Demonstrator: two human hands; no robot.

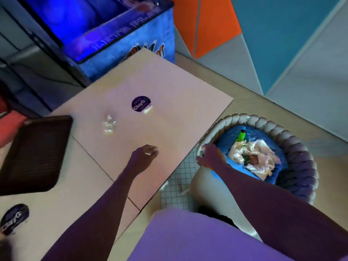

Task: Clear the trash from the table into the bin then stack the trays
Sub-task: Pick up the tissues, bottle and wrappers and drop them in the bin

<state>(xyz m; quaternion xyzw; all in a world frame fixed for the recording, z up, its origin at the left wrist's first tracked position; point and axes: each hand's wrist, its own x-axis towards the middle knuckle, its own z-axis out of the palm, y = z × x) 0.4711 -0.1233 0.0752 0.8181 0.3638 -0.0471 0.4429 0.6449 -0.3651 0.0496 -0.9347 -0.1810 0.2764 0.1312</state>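
Our left hand (pixel 145 156) pinched a white scrap (pixel 149 153) near the table's (pixel 178 87) right edge, our right hand (pixel 209 157) gripped the bin (pixel 293 147) rim just beside that edge, crumpled wrapper (pixel 108 126) mid-table, tray (pixel 35 155) at the left edge

My left hand (pixel 145 157) pinched a white scrap (pixel 148 153) in its fingers (pixel 154 148) over the desk (pixel 169 95); my right hand (pixel 209 157) gripped the bin (pixel 293 147) rim.
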